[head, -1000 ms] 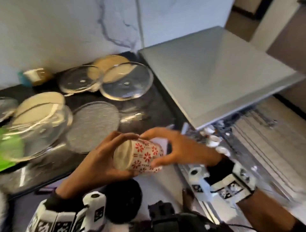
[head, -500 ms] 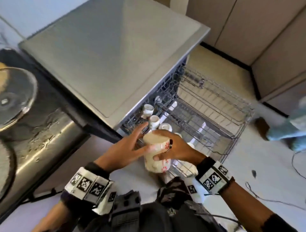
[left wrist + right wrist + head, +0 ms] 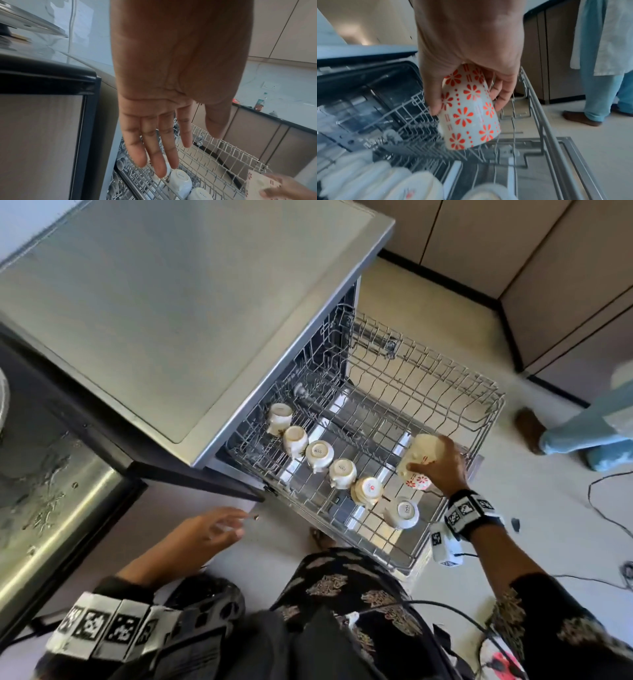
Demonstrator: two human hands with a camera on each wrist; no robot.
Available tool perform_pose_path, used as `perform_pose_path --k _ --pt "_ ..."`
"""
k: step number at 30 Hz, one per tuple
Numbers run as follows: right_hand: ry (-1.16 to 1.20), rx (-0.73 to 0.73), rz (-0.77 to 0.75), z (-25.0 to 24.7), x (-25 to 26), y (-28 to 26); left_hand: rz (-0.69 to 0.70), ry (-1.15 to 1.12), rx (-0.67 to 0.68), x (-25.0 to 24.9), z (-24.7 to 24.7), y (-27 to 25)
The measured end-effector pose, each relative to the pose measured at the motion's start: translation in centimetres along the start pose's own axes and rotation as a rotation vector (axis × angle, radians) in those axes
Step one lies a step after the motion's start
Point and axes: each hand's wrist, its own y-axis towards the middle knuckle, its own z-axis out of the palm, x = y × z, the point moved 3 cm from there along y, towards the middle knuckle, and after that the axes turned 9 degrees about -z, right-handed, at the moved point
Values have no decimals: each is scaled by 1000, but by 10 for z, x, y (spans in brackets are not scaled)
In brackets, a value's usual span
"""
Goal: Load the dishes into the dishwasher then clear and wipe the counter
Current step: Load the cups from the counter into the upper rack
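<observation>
Change: the left hand (image 3: 171,101) is letting go of the flowered cup (image 3: 467,111); the handover is looking done
Right hand (image 3: 443,465): gripping the cup mouth-down, lowering it over the right edge of the pulled-out rack (image 3: 445,371)
Left hand: hanging open, fingers straight, holding nothing
Loading: six cups (image 3: 318,453) are already sitting inverted along the rack's near-left side

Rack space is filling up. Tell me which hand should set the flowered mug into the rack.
Right. The right hand already grips the flowered mug upside down over the rack; the left hand hangs open beside it.

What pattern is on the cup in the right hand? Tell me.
Red flowers with dots and dashes on a white cup; the right wrist view shows it best.
</observation>
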Motion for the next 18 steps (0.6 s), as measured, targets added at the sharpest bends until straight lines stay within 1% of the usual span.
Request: perform_pose_path --k 2,7,10,15,18 --pt "-13 -21 13 16 -8 1 -17 -12 -28 1 -1 0" --pt "63 -83 89 47 -26 7 -19 -49 -61 4 -3 -5" --pt "-8 -25 116 61 -36 7 -12 -58 -76 3 -4 -8" --pt "-119 15 96 62 -39 -5 -24 -59 -87 10 -7 -11" --pt "-103 134 72 67 -47 -11 -15 -70 -94 11 -7 -11"
